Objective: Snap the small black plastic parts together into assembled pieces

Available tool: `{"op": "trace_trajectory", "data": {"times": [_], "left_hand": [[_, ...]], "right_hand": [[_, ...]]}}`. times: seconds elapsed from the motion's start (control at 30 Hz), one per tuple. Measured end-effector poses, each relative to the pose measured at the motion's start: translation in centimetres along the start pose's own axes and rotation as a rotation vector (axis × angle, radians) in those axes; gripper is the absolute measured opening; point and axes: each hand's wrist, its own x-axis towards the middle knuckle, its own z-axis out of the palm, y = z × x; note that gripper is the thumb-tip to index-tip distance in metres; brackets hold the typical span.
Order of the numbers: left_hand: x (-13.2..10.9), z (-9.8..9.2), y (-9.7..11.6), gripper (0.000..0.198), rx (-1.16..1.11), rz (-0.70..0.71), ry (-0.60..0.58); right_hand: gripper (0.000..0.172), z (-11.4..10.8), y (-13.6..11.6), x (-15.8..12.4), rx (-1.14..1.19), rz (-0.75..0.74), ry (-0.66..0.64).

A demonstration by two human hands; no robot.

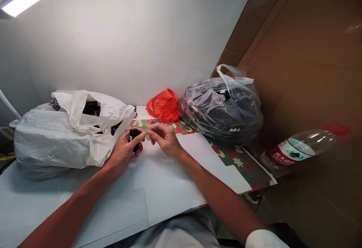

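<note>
My left hand (pixel 127 148) is closed around a small black block-like object (pixel 134 138), held upright above the white sheet. Just right of it, my right hand (pixel 165 138) pinches with thumb and forefinger; a tiny shiny piece seems to be at its fingertips, too small to name. The fingertips of both hands are close to each other. Behind them, small metal pieces (pixel 156 121) lie in front of a red plastic bag (pixel 163 105). To the left of my left hand stands a white plastic bag (pixel 60 135) with black items showing through its opening.
A clear plastic bag (pixel 226 108) with dark contents sits at the back right. Beyond the table's right edge is a red-capped bottle (pixel 296 150) against a large cardboard sheet (pixel 319 71). White sheets (pixel 175 187) cover part of the camouflage-patterned surface (pixel 243 161).
</note>
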Motion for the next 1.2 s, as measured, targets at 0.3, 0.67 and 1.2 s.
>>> {"op": "trace_trajectory", "data": {"times": [0.3,0.67,1.2], "left_hand": [[-0.1,0.1,0.5,0.048,-0.111,-0.004,-0.044],[0.0,-0.3,0.5,0.044,0.174,0.303,0.024],[0.0,-0.3,-0.3,0.025,0.364,0.558,0.06]], "right_hand": [[0.045,-0.1,-0.7,0.2,0.032,0.08,0.075],[0.031,-0.9,-0.2,0.5,0.277,0.271,0.049],[0.03,-1.6,0.1,0.7,0.002,0.249,0.093]]}}
